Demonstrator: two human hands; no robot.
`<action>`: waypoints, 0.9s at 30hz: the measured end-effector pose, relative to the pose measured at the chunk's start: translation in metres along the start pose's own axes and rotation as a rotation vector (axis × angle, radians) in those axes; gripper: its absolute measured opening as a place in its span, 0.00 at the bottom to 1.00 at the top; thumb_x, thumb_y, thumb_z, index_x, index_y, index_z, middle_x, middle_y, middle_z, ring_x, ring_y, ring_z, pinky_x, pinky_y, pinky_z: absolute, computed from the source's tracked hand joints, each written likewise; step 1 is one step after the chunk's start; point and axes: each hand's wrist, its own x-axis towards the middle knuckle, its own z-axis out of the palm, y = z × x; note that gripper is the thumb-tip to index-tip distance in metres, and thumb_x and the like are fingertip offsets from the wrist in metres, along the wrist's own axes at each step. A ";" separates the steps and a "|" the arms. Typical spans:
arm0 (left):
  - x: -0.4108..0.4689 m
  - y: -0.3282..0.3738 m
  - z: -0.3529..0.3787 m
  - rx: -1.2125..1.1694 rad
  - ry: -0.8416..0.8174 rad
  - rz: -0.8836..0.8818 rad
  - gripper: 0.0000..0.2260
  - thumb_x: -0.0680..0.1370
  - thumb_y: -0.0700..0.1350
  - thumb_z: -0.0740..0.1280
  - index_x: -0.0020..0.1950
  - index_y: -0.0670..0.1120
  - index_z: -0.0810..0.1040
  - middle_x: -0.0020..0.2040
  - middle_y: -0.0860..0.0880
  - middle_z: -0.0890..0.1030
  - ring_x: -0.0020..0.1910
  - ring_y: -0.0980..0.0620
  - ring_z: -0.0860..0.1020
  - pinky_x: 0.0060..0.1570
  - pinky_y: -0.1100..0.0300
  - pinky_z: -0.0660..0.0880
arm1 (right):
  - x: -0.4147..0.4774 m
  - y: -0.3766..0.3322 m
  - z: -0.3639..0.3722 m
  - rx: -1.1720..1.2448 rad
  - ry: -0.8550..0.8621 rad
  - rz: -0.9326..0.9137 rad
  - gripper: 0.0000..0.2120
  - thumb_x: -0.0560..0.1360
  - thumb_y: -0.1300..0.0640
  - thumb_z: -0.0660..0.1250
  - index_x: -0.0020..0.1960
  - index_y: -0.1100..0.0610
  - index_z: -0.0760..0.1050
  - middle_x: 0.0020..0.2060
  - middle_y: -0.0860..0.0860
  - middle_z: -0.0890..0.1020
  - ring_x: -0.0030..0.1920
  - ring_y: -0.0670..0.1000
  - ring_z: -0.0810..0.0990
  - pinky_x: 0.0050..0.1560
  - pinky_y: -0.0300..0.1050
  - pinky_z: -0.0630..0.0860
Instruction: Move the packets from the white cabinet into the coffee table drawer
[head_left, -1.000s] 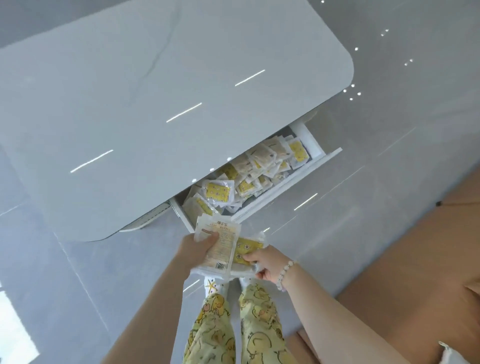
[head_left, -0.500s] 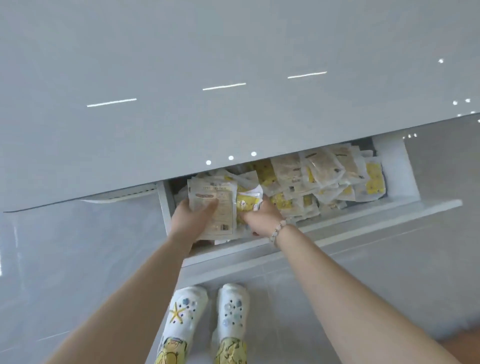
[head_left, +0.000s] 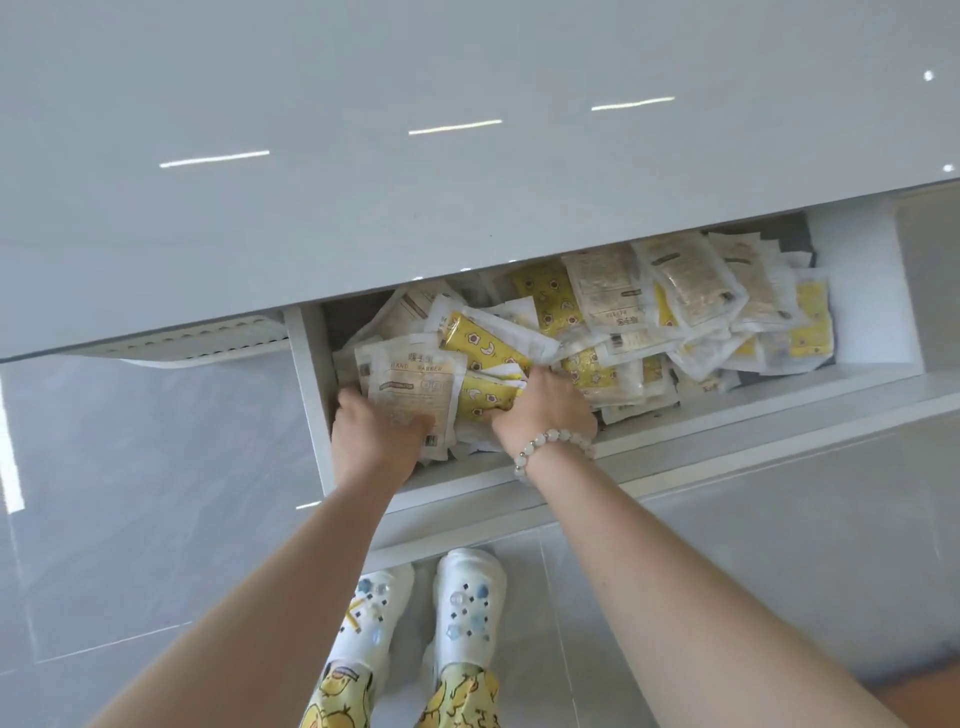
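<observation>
Crinkly plastic packets (head_left: 410, 387) sit in our grip inside the drawer (head_left: 675, 447): left hand (head_left: 376, 441) clasps the white one, right hand (head_left: 543, 410) pinches yellow ones beside it. Light, soft, slippery, we judge; grab edges.

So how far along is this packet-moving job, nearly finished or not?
Well along: the open drawer already holds a big heap of packets. In hand: the left hand and right hand are lowering one more bunch into its left end. What is left is letting go; the cabinet is out of view, so any remaining trips are unknown.
</observation>
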 end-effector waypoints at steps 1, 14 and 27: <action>-0.002 -0.001 0.000 0.019 0.001 0.008 0.31 0.70 0.46 0.75 0.66 0.37 0.63 0.64 0.39 0.71 0.64 0.40 0.70 0.60 0.51 0.68 | -0.002 0.000 -0.002 -0.019 0.003 0.000 0.25 0.72 0.47 0.71 0.63 0.56 0.69 0.59 0.53 0.75 0.59 0.54 0.77 0.41 0.44 0.68; -0.082 0.021 -0.099 0.505 -0.015 0.437 0.23 0.80 0.48 0.59 0.74 0.53 0.57 0.65 0.50 0.69 0.56 0.45 0.77 0.42 0.57 0.71 | -0.089 0.006 -0.099 -0.187 0.139 -0.287 0.18 0.77 0.51 0.62 0.63 0.56 0.65 0.65 0.55 0.69 0.60 0.53 0.72 0.53 0.44 0.73; -0.293 0.083 -0.445 0.487 0.567 0.574 0.15 0.81 0.54 0.54 0.55 0.51 0.78 0.52 0.53 0.79 0.55 0.51 0.75 0.49 0.59 0.70 | -0.348 -0.128 -0.352 -0.221 0.545 -0.899 0.16 0.79 0.52 0.52 0.55 0.56 0.77 0.52 0.50 0.77 0.56 0.52 0.74 0.54 0.43 0.68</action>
